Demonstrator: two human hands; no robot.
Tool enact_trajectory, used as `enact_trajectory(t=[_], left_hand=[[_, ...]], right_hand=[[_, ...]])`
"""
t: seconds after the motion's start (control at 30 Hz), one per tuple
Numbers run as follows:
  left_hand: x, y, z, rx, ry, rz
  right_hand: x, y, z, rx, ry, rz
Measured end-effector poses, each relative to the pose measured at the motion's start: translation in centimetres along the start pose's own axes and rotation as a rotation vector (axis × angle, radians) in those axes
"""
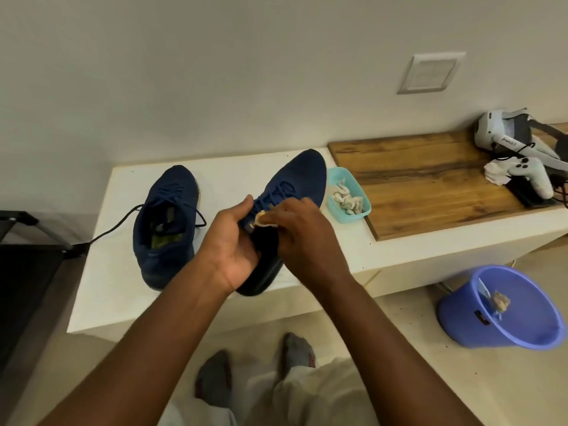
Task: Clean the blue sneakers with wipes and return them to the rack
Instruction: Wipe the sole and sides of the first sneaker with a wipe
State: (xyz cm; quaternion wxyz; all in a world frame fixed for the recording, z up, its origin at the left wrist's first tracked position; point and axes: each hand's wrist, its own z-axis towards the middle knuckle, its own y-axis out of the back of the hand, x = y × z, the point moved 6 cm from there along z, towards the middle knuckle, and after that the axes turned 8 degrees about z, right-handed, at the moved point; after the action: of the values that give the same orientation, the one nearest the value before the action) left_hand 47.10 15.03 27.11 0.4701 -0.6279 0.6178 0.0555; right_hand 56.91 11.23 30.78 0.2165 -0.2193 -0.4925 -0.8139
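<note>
Two dark blue sneakers are on a low white bench [101,290]. The left sneaker [167,222] stands flat on the bench, toe pointing away, laces loose. The right sneaker [295,182] is tilted up off the bench; my left hand [232,241] grips it around the heel and collar. My right hand [302,229] presses a soiled whitish wipe [266,221] against the sneaker's side near the laces. A small teal tub [333,176] holding crumpled wipes sits just right of the held sneaker.
A wooden board [424,186] covers the bench's right part, with a white headset [504,130] and a controller [533,175] on it. A blue bucket [461,321] with a used wipe inside stands on the floor at right. A black frame [21,229] is at the left edge. My socked feet [255,370] are below.
</note>
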Motion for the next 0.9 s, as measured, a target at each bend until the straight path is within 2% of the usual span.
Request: enact_trajectory(t=[0.1, 0.17, 0.2, 0.33, 0.37, 0.43, 0.53, 0.6, 0.67, 0.7, 0.77, 0.83, 0.9], left_hand=[[0.7, 0.5, -0.4, 0.010, -0.038, -0.071], [1.1, 0.7, -0.6, 0.044, -0.054, -0.117], [1.2, 0.8, -0.6, 0.056, -0.067, -0.139], [1.3, 2.2, -0.3, 0.079, -0.080, -0.198], [1.3, 2.3, 0.0, 0.087, -0.082, -0.199], [1.1, 2.3, 0.5, 0.118, -0.083, -0.193], [1.2, 2.1, 1.0, 0.134, -0.096, -0.164], [1.4, 2.3, 1.3, 0.148, -0.083, -0.170], [1.3, 2.8, 1.5, 0.168, -0.056, -0.178], [1.3, 3.0, 1.5, 0.176, -0.044, -0.179], [1.0, 3.3, 1.4, 0.165, -0.059, -0.184], [0.8, 3.2, 1.1, 0.146, -0.088, -0.195], [1.2, 2.7, 0.9, 0.152, -0.095, -0.194]], right_hand=[[-2.3, 1.8, 0.5, -0.195, -0.118, 0.009], [-1.6, 2.0, 0.6, -0.240, -0.126, 0.081], [-0.5, 1.4, 0.5, -0.194, -0.088, 0.105], [3.6, -2.0, -0.3, 0.205, 0.053, 0.091], [3.6, -1.9, -0.2, 0.245, 0.067, 0.098], [2.5, -0.9, 0.7, 0.172, 0.078, 0.086], [1.2, -0.4, 1.5, 0.031, -0.027, -0.007], [2.6, -2.2, 1.3, 0.152, 0.029, -0.065], [4.2, -3.6, 0.4, 0.319, 0.066, -0.046], [4.6, -3.5, 0.1, 0.345, 0.084, -0.023], [4.9, -2.4, 0.0, 0.286, 0.129, 0.058], [3.1, -0.8, 0.4, 0.079, 0.095, 0.075], [0.9, 0.3, 1.2, -0.099, -0.019, 0.027]])
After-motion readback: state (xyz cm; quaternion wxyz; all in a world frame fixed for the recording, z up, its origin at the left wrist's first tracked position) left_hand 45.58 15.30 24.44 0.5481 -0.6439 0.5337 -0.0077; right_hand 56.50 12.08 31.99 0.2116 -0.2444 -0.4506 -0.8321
